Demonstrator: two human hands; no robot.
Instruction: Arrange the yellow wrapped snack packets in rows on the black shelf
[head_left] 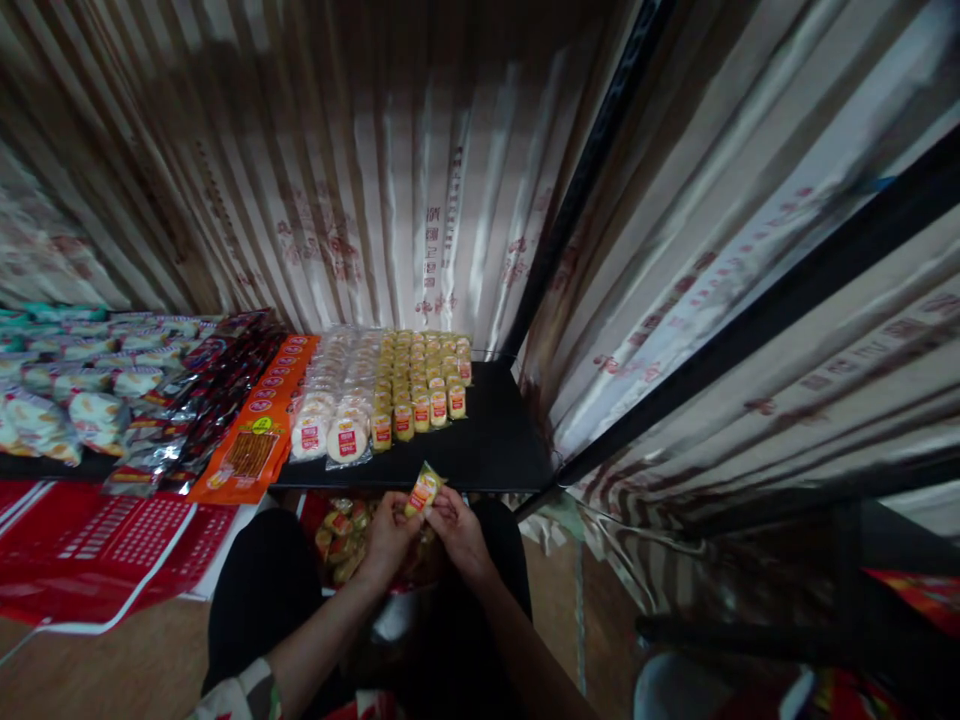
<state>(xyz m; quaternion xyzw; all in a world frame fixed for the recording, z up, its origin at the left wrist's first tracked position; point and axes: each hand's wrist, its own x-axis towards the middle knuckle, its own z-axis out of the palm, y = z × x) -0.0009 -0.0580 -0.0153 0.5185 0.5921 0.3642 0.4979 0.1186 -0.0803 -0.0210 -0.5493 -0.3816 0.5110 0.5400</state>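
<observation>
Between my two hands is a small yellow wrapped snack [424, 490] with a red and white label. My left hand [391, 535] pinches its lower left side, and my right hand [456, 527] grips its right edge. Both hands are just in front of the black shelf's [495, 440] front edge, above an open container of similar wrapped snacks [341, 540] between my knees. On the shelf, rows of the same yellow packets [421, 408] stand upright. To their left are stacked round white crackers in clear wrappers [347, 438].
An orange snack bag [251, 440], dark shiny packets [202, 390] and white pouches [105, 415] lie further left on the shelf. A red bag [97, 560] is below. Pleated curtains [420, 180] and black posts [585, 180] stand behind and right.
</observation>
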